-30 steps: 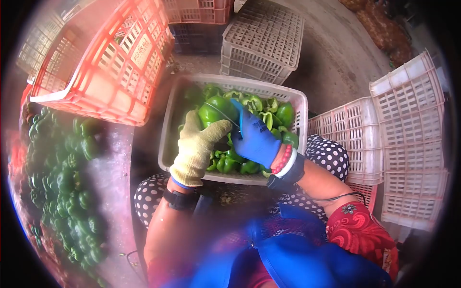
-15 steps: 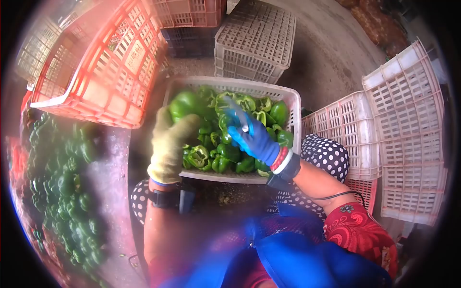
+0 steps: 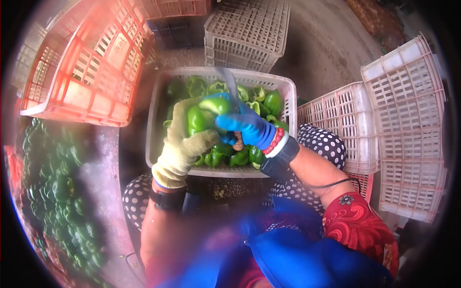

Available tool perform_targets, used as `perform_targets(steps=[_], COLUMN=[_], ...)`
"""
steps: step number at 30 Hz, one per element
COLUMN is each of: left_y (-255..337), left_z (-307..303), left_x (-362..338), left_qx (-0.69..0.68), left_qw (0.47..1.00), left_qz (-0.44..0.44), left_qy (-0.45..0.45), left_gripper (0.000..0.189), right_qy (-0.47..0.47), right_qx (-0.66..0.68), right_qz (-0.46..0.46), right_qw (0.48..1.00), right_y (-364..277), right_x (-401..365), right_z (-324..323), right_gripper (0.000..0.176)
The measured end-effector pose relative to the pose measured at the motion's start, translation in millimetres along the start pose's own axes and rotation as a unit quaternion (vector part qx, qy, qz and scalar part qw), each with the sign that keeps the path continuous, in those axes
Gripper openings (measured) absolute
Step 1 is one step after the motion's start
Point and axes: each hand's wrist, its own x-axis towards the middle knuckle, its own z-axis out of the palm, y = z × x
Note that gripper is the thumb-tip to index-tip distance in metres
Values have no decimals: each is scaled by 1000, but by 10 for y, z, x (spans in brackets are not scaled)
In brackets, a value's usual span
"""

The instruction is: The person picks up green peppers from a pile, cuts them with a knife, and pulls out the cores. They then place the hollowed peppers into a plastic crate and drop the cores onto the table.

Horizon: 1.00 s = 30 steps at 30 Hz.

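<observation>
My left hand (image 3: 176, 146), in a pale yellow glove, is closed around a green bell pepper (image 3: 195, 120) above a crate. A paler green section (image 3: 216, 105) of pepper shows at its upper right, against the fingers of my right hand (image 3: 255, 128) in a blue glove. That hand grips a knife, its brownish handle (image 3: 238, 140) showing below the fingers and its blade (image 3: 230, 82) pointing up and away. Beneath both hands, the light plastic crate (image 3: 291, 103) holds many green peppers (image 3: 273, 102), several of them cut open.
A heap of green peppers (image 3: 60, 187) lies to the left, beside an orange crate (image 3: 103, 62). An upturned grey crate (image 3: 247, 29) stands beyond the working crate. Pinkish-white crates (image 3: 408, 129) stand at right. My knees in dotted cloth (image 3: 322, 146) flank the near side.
My hands have come together, the left moving right with the pepper. The right hand's fingers now meet the pepper, and a paler section shows there. The view has shifted slightly.
</observation>
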Motion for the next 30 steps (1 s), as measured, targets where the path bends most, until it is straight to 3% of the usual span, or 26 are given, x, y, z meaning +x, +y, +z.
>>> perform_targets(steps=[3, 6, 8, 10, 11, 12, 13, 14, 15, 16, 18, 19, 20, 22, 24, 26, 28, 29, 30], left_y=[19, -28, -84, -159, -119, -78, -75, -80, -120, -161, -215, -125, -182, -177, -290, -124, -16, -54, -114], left_z=[-100, -234, -311, -473, -459, -445, -459, -481, -479, -477, -236, -76, -62, 5, -63, -65, -123, -153, -177], left_x=[17, 55, 67, 86, 63, 41, 45, 61, 69, 78, 155, 151, 125, 92, 183, 98, 95, 114, 135], left_qx=[-149, -277, -355, -400, -156, 98, -152, -391, -277, -158, -307, -269, -206, -151, -41, 81, 331, 359, 387], left_qw=[987, 958, 931, 912, 978, 977, 979, 915, 955, 980, 942, 953, 968, 977, 989, 992, 937, 922, 903], left_qz=[-35, -15, 41, 81, 138, 168, 134, 92, 105, 107, 89, 66, 91, 101, 123, 89, 108, 146, 184], left_qy=[-37, -72, -69, -47, 8, 88, 29, -34, 10, 57, 104, 123, 113, 109, 70, 43, -2, -10, -18], left_gripper=[70, 67, 60, 65, 58, 52, 49, 46, 45, 43, 43, 46, 51, 60, 66, 61, 57, 57, 57], right_qy=[47, -76, -78, 10, 62, 135, 195, 249, 216, 254, 169, 118, 145, 153, 148, 149, 158, 132, 134], right_qx=[152, 270, 248, 218, 173, -151, -291, -420, -280, -190, -59, -1, 58, 35, -69, -185, -308, -392, -408], right_qz=[-13, -13, -48, -53, 3, 76, -17, -111, -75, 45, -18, -54, -33, -14, -53, -51, -13, -135, -139], right_qw=[987, 960, 965, 974, 983, 976, 937, 865, 932, 947, 984, 992, 987, 988, 985, 970, 938, 900, 892], right_y=[-2, 161, 55, -137, -144, -178, -119, -67, -58, -89, 37, 105, 295, 355, 222, -7, -211, -74, -40], right_x=[31, 91, 81, 59, 140, 228, 246, 238, 188, 239, 178, 139, 220, 244, 217, 125, 19, 62, 31], right_z=[109, -127, -26, 6, -132, -251, -198, -100, -25, 98, 319, 442, 416, 302, 211, 185, 189, 64, 23], right_gripper=[59, 60, 67, 62, 56, 53, 56, 60, 67, 79, 75, 72, 65, 60, 53, 51, 53, 46, 47])
